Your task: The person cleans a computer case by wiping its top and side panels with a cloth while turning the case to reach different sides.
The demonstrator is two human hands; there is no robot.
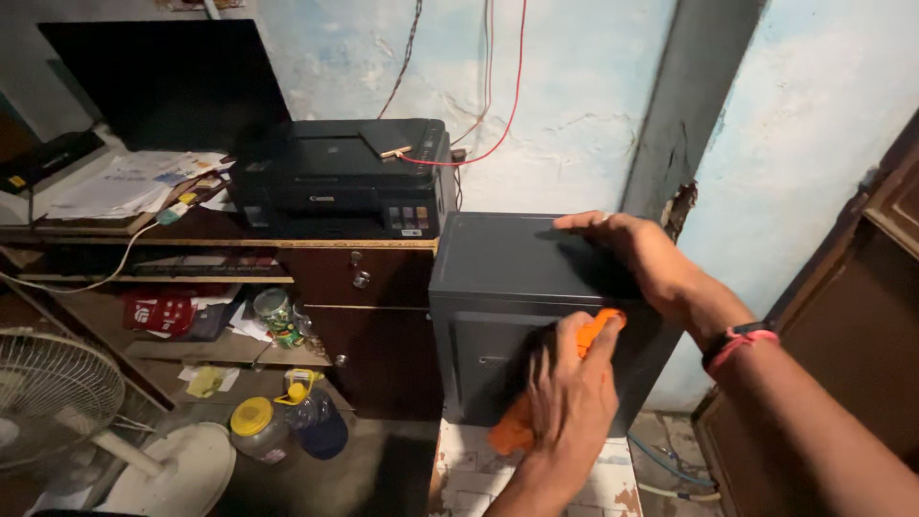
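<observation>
A dark grey metal cabinet (517,287), box-shaped and upright, stands on the tiled floor (479,479) against a pale blue wall (593,96), just beside a brown wooden table (364,287). The table carries a black printer (340,177), loose papers (124,182) and, behind them, a dark monitor (163,81). A white fan (57,393) and two jars (287,421) sit on the floor below. The right hand (637,249) lies flat on the cabinet's top near the back edge, its grip released and the fingers spread to steady the box. The left hand (570,402) is clenched around an orange-handled tool (550,383) pressed to the cabinet's front panel. The tool's long axis runs diagonally, from lower left near the wrist to upper right, where its orange end shows above the thumb; the working tip is hidden behind the fingers. Judging by this, work on the front panel is under way, though how much remains cannot be told.
</observation>
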